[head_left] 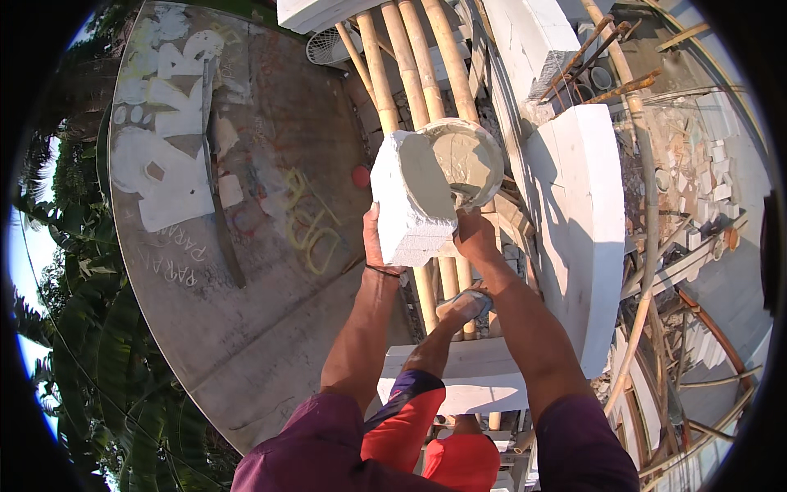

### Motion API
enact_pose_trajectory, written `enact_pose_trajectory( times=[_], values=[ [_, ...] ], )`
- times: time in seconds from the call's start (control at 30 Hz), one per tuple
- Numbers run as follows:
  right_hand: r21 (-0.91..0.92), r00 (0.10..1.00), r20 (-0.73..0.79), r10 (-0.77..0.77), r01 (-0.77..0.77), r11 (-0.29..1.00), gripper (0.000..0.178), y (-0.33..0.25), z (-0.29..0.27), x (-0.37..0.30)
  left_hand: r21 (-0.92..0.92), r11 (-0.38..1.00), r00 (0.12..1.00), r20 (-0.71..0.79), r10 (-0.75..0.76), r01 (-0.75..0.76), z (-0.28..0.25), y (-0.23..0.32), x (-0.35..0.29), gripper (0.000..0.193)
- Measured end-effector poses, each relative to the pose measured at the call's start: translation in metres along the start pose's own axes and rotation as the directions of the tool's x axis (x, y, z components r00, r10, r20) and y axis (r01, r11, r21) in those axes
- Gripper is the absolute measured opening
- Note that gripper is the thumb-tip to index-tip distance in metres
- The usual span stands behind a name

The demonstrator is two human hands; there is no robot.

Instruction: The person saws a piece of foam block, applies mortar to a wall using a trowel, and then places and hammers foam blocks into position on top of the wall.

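Note:
A white lightweight building block (410,221) is held up in front of me, its upper face partly shaded grey. My left hand (377,238) grips its left side, thumb along the edge and the other fingers mostly hidden. Just beyond the block's right side sits a round bucket (461,125) with grey mortar inside. My right hand (477,236) is closed at the block's near right corner, on what looks like a mortar-coated trowel (462,198) at the bucket's near rim. The block hides part of the bucket, and the handle is inside my fingers.
Bamboo poles (402,61) form a narrow platform, with my foot (467,307) on it. White block walls (578,221) run along the right and across the near side (492,361). On the left lies a painted grey surface (270,164); rubble and poles (697,180) lie beyond the right wall.

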State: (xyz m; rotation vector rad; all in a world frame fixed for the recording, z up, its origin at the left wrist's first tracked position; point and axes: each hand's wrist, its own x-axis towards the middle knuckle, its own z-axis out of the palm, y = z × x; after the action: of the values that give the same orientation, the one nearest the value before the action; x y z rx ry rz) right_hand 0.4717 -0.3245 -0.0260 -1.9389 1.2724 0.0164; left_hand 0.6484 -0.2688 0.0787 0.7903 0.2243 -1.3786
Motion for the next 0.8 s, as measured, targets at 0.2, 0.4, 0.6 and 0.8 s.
enact_pose_trajectory(
  times=[0.2, 0.4, 0.6, 0.8],
  values=[
    [0.144, 0.907, -0.421, -0.008, 0.075, 0.987, 0.041, -0.011, -0.035, -0.07, 0.086, 0.996, 0.999, -0.043, -0.02, 0.024, 0.017, -0.007, -0.032, 0.066],
    [0.844, 0.849, -0.413, 0.328, 0.222, 0.488, 0.075, -0.054, -0.112, -0.244, 0.063, 0.985, 0.987, 0.025, -0.161, 0.159, 0.048, -0.087, -0.097, 0.072],
    [0.989, 0.699, -0.127, 0.703, 0.036, 0.143, 0.095, -0.073, -0.16, -0.372, 0.101, 0.859, 0.839, 0.184, -0.513, 0.503, 0.079, -0.189, -0.202, 0.076],
    [0.973, 0.428, -0.218, 0.877, 0.031, 0.227, 0.089, -0.021, -0.211, -0.506, 0.094, 0.627, 0.579, 0.298, -0.759, 0.773, 0.104, -0.313, -0.288, 0.073]
  ],
)
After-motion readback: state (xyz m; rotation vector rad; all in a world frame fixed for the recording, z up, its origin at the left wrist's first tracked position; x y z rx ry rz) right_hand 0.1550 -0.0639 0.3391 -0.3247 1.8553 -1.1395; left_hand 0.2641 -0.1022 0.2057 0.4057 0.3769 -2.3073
